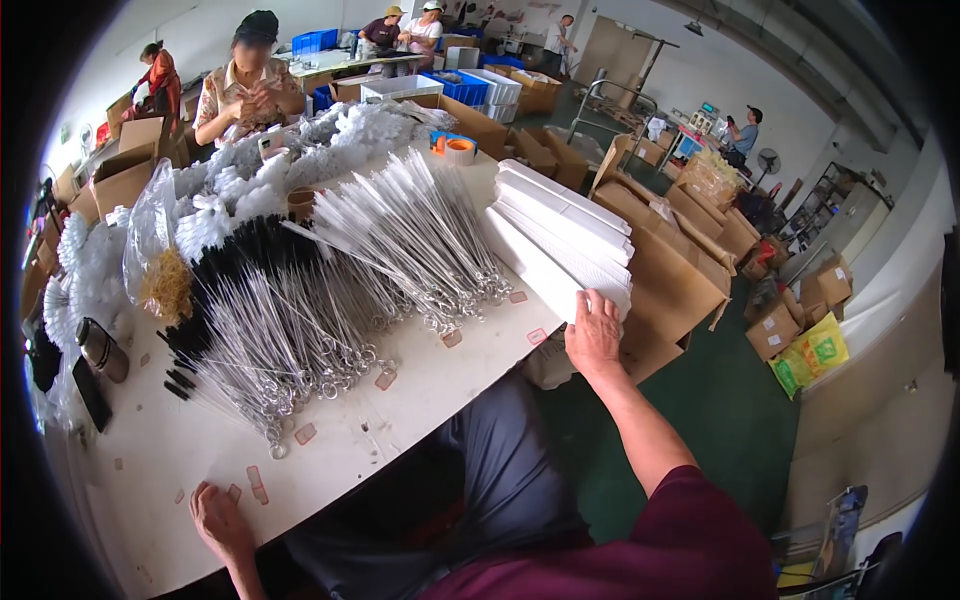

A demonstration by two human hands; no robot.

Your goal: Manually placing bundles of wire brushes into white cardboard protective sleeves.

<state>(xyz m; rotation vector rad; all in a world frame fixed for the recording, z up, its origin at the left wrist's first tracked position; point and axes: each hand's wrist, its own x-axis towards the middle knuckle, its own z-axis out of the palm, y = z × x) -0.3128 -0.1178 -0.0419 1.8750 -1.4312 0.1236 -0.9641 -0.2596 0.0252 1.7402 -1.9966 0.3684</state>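
Note:
My right hand (597, 335) grips the near end of a stack of long white paper sheets (560, 245) at the table's right edge, fingers on top and thumb hidden. My left hand (220, 522) rests on the table near its front edge, fingers loosely bent and holding nothing. Between my hands lie two large bundles of thin wire-handled brushes with ring ends toward me. The left bundle has black-bristled brushes (255, 255); the right one has white-bristled brushes (385, 210).
Piles of clear plastic-wrapped goods (340, 130) cover the table's far side, near orange tape rolls (458, 150). Yellow rubber bands (166, 287), a flask (102, 350) and a dark phone (91, 395) lie left. Cardboard boxes (660, 270) stand right. A co-worker (250, 85) works opposite.

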